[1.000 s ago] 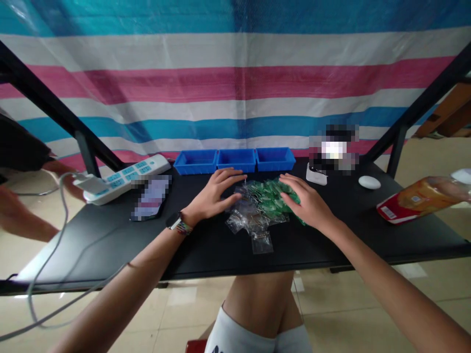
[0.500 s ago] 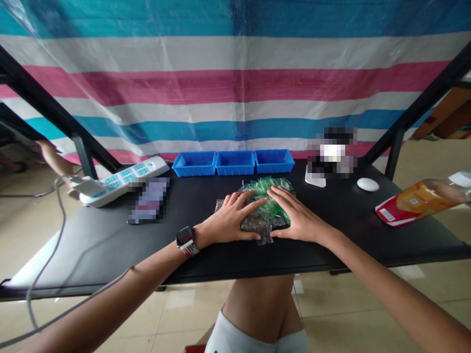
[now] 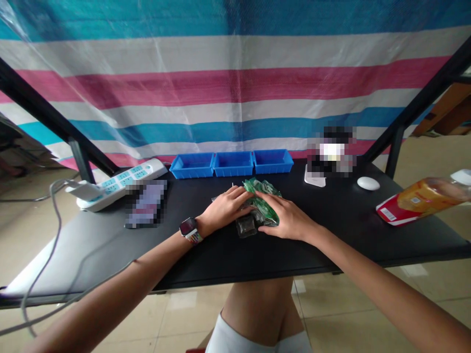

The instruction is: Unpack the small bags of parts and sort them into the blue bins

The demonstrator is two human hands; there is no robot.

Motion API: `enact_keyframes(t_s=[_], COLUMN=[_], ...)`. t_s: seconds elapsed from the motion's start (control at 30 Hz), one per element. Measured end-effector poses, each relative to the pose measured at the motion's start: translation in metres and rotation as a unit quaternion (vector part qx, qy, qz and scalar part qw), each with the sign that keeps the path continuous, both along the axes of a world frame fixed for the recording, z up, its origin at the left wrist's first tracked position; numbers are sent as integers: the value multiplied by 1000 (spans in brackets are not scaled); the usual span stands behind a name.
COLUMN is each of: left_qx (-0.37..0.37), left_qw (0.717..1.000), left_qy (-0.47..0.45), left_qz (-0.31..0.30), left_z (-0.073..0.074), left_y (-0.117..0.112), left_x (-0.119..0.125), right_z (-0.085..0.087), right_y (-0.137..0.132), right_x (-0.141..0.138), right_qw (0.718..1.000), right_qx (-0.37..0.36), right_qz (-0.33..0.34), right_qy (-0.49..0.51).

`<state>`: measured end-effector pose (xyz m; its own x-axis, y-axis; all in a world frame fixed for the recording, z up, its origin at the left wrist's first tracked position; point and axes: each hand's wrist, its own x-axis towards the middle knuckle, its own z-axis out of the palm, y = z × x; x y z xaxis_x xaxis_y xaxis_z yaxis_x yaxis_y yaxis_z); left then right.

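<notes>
Green packets and clear packets are cupped between left hand and right hand, fingers half-open, best swept low and gently

Centre: packets in thin clear plastic, glossy, crinkled; some green. Blue trays: smooth plastic, low sheen. Tabletop: smooth black, satin, glare at lower left. Sheet across the top: woven-look plastic, creased, shiny upper left. Power strip, left: smooth white plastic. Bottle, far right: glossy plastic. Floor: polished tile.
</notes>
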<state>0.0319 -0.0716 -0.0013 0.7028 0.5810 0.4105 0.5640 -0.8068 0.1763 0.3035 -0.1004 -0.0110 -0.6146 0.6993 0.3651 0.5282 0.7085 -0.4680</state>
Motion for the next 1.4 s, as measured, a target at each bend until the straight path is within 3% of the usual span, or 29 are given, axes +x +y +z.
enact_keyframes(t_s=[0.37, 0.53, 0.67, 0.73, 0.8, 0.97, 1.07, 1.2, 1.3, 1.4], left_qx=[-123, -175, -184, -185, -187, -145, -111, -81, -78, -102], left_qw=[978, 950, 929, 929, 934, 948, 948, 960, 978, 991], left_qy=[-161, -225, -250, -239, -207, -70, -30, -43, -68, -33], left_qz=[42, 128, 200, 213, 224, 274, 298, 265, 181, 80], left_z=[4, 12, 18, 22, 26, 31, 28, 20, 17, 18], left_y=[13, 18, 25, 26, 26, 20, 17, 13, 9, 6], left_x=[14, 27, 32, 31, 29, 25, 24, 16, 4, -10], right_z=[-5, 3, 9, 12, 16, 17, 13, 4, 1, 2], right_y=[13, 34, 51, 55, 56, 55, 59, 64, 59, 46], right_x=[-22, -28, -33, -34, -33, -22, -12, 4, 17, 30], right_qw=[987, 962, 914, 890, 883, 891, 909, 949, 966, 983], right_qx=[2, -106, -234, -286, -306, -308, -259, -158, -112, -73], right_qz=[-93, -131, -130, -115, -102, -117, -120, -120, -113, -106], right_qy=[128, 216, 305, 337, 339, 314, 305, 244, 203, 129])
